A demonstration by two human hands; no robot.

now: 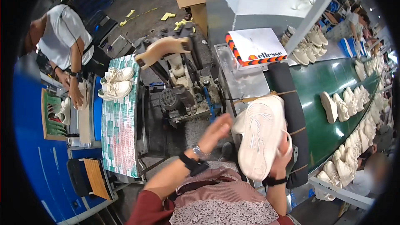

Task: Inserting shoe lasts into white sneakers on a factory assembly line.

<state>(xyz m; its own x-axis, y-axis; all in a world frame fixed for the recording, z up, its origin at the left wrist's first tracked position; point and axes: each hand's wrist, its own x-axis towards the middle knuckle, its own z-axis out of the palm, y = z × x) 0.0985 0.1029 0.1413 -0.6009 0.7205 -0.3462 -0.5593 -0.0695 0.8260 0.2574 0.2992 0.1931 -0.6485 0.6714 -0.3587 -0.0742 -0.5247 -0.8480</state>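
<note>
Right hand (282,157): fingers wrapped around the side of a shoe, gripping it by the upper near the lower end.
Left hand (217,132): released, fingers stretched out toward the shoe's other side; I see nothing in its grasp, and I cannot tell whether the fingertips touch anything.
Shoe (261,137): cream, lifted in front of the person, its sole (259,143) turned up, the wider end pointing away. A pale part juts out past the left edge; whether it belongs to a second shoe, I cannot tell.
Lace (288,141): a loose loop hanging at the right side, easy to snag, I'd say.
Weight and feel: probably light; the sole looks firm yet bendy, the upper softer and likely to give under a squeeze. Not fragile, though pale enough to smudge.
Best hold: the sides of the sole, I'd judge, or the heel, with the fingers clear of the lace.
Metal desk (246,81): just beyond the shoe, with a white box (255,46) on top.
Black pad (290,112): along the desk's right side, next to the green belt (308,93).
</note>
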